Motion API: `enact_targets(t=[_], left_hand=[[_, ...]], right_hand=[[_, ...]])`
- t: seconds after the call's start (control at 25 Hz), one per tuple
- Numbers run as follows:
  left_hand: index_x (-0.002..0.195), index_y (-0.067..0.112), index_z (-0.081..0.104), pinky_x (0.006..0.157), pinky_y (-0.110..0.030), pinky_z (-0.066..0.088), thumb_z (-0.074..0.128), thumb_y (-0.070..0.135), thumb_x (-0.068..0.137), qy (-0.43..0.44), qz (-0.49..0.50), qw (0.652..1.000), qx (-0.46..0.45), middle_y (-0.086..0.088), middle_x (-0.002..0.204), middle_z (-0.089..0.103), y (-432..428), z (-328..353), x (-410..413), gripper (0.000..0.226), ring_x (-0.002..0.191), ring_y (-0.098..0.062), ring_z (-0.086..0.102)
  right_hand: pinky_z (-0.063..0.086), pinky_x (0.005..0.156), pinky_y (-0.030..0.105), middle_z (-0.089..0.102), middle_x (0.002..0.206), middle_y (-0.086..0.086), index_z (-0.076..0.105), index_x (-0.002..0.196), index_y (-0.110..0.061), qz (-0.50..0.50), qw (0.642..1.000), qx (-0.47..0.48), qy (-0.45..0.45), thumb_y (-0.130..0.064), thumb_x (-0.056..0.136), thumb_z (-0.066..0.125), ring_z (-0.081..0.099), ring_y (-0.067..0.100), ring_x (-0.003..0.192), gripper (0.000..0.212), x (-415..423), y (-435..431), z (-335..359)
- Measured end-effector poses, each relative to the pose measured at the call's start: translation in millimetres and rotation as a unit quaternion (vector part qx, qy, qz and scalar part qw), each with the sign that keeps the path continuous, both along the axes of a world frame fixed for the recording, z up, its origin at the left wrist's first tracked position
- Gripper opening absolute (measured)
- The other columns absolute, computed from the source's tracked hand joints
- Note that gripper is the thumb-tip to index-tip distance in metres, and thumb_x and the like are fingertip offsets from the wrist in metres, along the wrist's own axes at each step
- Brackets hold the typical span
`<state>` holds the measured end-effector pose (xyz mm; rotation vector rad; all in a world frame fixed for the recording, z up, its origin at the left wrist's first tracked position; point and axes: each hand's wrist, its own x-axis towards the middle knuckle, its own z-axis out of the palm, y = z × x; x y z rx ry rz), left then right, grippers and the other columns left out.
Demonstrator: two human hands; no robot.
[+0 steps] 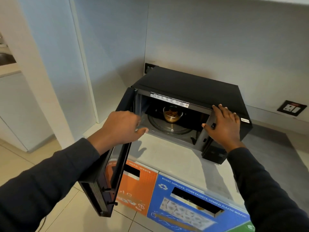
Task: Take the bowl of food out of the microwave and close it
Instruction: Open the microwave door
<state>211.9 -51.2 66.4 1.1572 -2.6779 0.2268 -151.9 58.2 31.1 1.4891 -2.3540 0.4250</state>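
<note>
A black microwave (192,84) stands on a grey counter with its door (107,178) swung wide to the left. Inside, a clear glass bowl of brown food (172,113) sits on the round turntable (168,128). My left hand (122,126) hovers at the left side of the opening, above the door's top edge, fingers loosely curled and holding nothing. My right hand (224,124) rests flat with spread fingers on the microwave's front right frame beside the control panel. Neither hand touches the bowl.
The grey counter (175,156) runs in front of the microwave. Below it are an orange waste bin front (138,190) and a blue one (192,206) with slots. A wall socket (291,108) is at right, another (148,67) behind the microwave. Tiled floor lies at lower left.
</note>
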Motion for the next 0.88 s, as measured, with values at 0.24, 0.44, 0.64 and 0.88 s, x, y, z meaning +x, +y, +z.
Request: enact_targets(t=[0.24,0.44,0.64,0.88], left_hand=[[0.145,0.016,0.053,0.112,-0.046,0.041,0.048,0.067,0.093,-0.049,-0.031,0.998,-0.029,-0.017,0.151,0.050,-11.4,0.9,21.9,0.073,0.138,-0.035,0.048],[0.162,0.002,-0.004,0.128,-0.051,0.004,0.045,0.077,0.089,-0.097,0.031,0.993,0.059,-0.025,0.169,-0.019,-20.7,-0.9,22.7,0.115,0.158,-0.042,-0.010],[0.162,0.000,0.000,0.128,-0.054,0.006,0.041,0.089,0.080,-0.195,0.074,0.977,0.045,-0.028,0.168,-0.020,-25.3,-0.6,21.8,0.128,0.157,-0.047,-0.010],[0.162,0.001,0.014,0.125,-0.065,0.008,0.034,0.095,0.076,-0.272,0.148,0.950,0.045,-0.035,0.164,-0.024,-15.4,-0.3,4.5,0.129,0.151,-0.061,-0.009]], right_hand=[[0.014,0.125,0.057,0.029,0.167,0.012,0.031,0.158,-0.018,-0.038,0.999,0.015,-0.015,-0.054,0.087,0.069,0.024,0.034,0.155,0.088,12.4,-4.7,6.7],[0.012,0.126,0.057,0.026,0.169,0.012,0.030,0.158,-0.018,-0.054,0.998,0.021,-0.031,-0.053,0.088,0.070,0.021,0.034,0.156,0.088,21.1,-5.2,12.6],[0.011,0.126,0.056,0.027,0.169,0.011,0.031,0.158,-0.019,-0.063,0.997,0.021,-0.041,-0.051,0.088,0.070,0.021,0.033,0.156,0.087,25.4,-6.7,14.7],[0.011,0.126,0.056,0.027,0.169,0.011,0.031,0.158,-0.019,-0.064,0.997,0.016,-0.045,-0.051,0.088,0.071,0.021,0.033,0.156,0.086,26.6,-7.5,14.4]])
